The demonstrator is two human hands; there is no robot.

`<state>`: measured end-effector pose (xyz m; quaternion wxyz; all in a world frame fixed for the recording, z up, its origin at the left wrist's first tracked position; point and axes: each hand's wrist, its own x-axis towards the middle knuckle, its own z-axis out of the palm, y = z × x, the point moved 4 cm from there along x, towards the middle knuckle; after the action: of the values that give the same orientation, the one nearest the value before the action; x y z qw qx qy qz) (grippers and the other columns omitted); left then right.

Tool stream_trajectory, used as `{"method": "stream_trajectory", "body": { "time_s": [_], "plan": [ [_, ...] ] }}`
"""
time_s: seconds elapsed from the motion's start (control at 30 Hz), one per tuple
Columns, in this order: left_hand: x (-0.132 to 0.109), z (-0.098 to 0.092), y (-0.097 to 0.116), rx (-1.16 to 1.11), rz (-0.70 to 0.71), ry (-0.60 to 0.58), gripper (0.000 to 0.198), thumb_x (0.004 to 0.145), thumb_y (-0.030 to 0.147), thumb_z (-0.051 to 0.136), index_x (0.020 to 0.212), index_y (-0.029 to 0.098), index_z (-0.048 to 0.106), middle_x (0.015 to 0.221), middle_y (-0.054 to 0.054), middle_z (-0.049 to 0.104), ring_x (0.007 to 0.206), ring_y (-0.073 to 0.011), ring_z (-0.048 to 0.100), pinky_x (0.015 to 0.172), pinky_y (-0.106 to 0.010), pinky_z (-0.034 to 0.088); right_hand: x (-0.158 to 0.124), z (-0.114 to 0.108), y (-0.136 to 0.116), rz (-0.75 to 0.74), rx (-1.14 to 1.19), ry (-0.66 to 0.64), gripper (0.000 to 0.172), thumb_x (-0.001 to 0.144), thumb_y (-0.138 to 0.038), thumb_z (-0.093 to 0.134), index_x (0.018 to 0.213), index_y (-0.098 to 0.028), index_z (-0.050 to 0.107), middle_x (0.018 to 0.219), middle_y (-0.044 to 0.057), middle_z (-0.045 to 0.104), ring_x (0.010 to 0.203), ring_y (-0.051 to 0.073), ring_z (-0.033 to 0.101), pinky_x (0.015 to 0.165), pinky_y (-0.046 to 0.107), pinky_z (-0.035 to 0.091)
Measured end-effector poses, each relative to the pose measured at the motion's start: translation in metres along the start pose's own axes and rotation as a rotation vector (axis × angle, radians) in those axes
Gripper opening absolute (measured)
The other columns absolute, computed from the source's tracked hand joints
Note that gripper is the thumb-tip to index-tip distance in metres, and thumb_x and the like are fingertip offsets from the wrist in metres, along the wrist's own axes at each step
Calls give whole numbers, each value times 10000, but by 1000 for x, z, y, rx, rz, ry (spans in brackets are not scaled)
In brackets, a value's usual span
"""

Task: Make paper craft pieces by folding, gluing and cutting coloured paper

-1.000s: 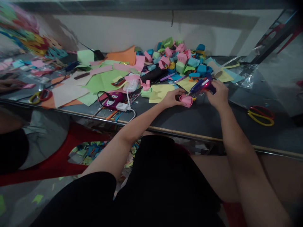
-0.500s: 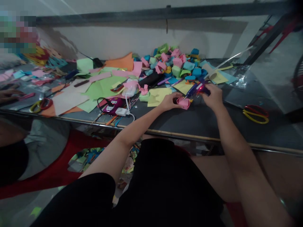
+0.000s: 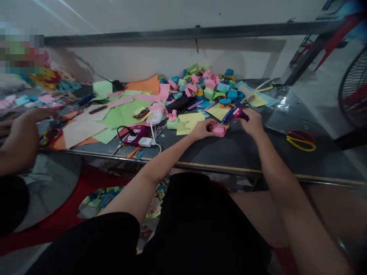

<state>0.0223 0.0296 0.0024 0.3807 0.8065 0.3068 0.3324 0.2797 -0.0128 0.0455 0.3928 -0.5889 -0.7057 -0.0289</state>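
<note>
My left hand (image 3: 203, 128) is closed around a small pink folded paper piece (image 3: 218, 130) resting on the dark table (image 3: 258, 152). My right hand (image 3: 252, 121) grips a blue and purple glue gun (image 3: 233, 114) with a red light on it. The gun's nozzle points down-left and touches the pink piece. Behind my hands lies a heap of folded paper pieces (image 3: 210, 83) in pink, blue, green and yellow.
Flat coloured paper sheets (image 3: 126, 109) cover the table's left half, with a purple device and white charger (image 3: 140, 135) near the front edge. Red and yellow scissors (image 3: 301, 138) lie at the right. Another person's hand (image 3: 23, 133) reaches in at the left. A fan (image 3: 354, 91) stands at the far right.
The view has tilted upward, so everything sits lower and smaller. The other person's hand has come forward at the left. My hands keep the glue gun on the pink piece.
</note>
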Motion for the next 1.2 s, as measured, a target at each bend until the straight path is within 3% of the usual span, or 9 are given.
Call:
{"method": "stream_trajectory", "body": {
  "time_s": [0.23, 0.4, 0.57, 0.67, 0.87, 1.07, 1.13, 1.2],
  "plan": [
    [1, -1, -3, 10, 40, 13, 587, 643, 415, 915, 1148, 207, 700, 1216, -131, 765, 1083, -264, 740, 1003, -458, 590, -2, 1, 5, -44, -19, 55, 321, 807, -256, 741, 1126, -233, 760, 1145, 126, 772, 1096, 368, 717, 989, 564, 577],
    [1, -1, -6, 6, -3, 25, 582, 610, 454, 920, 1076, 195, 686, 1092, -113, 780, 928, -221, 721, 860, -386, 597, -2, 1, 6, -57, -32, 14, 323, 813, -295, 755, 1131, -240, 755, 1169, 126, 768, 1123, 367, 710, 1007, 571, 566],
    [1, 0, -7, 12, -15, 44, 526, 604, 497, 909, 939, 210, 622, 1026, -83, 763, 826, -181, 668, 763, -341, 569, -1, -4, 17, -65, -61, -35, 445, 768, -356, 791, 1176, -188, 730, 1238, 159, 739, 1164, 378, 689, 1036, 568, 544],
    [1, -1, -6, 27, -6, 35, 515, 625, 508, 894, 943, 210, 619, 1044, -87, 761, 840, -184, 669, 782, -351, 570, 0, -15, 27, 10, -114, 17, 470, 763, -333, 789, 1195, -169, 704, 1243, 176, 725, 1186, 391, 667, 1055, 577, 516],
    [2, -1, -8, 101, 36, 21, 465, 644, 486, 892, 885, 227, 590, 1139, -107, 768, 963, -216, 703, 837, -367, 582, -1, -39, 39, 333, -204, 217, 461, 846, -267, 733, 1264, -111, 616, 1307, 275, 667, 1232, 391, 600, 1066, 549, 448],
    [-3, -1, 2, 139, 50, 9, 456, 664, 519, 887, 860, 231, 592, 1120, -102, 771, 921, -214, 693, 823, -379, 579, -6, -20, 68, 595, -196, 324, 648, 731, -224, 820, 1273, -128, 479, 1188, 259, 696, 1034, 342, 642, 933, 504, 475],
    [-5, 0, 7, 134, 76, -30, 455, 665, 525, 886, 858, 229, 600, 1108, -99, 770, 871, -202, 683, 796, -375, 572, -5, -12, 76, 565, -201, 307, 661, 704, -226, 841, 1252, -145, 480, 1118, 231, 713, 995, 340, 645, 910, 514, 491],
    [-7, 2, 10, 117, 92, -68, 456, 664, 532, 883, 859, 232, 601, 1095, -95, 767, 829, -191, 671, 757, -369, 563, -2, -9, 73, 415, -209, 308, 544, 765, -291, 813, 1210, -179, 521, 1152, 220, 700, 1055, 356, 638, 936, 547, 497]
  ]
}}
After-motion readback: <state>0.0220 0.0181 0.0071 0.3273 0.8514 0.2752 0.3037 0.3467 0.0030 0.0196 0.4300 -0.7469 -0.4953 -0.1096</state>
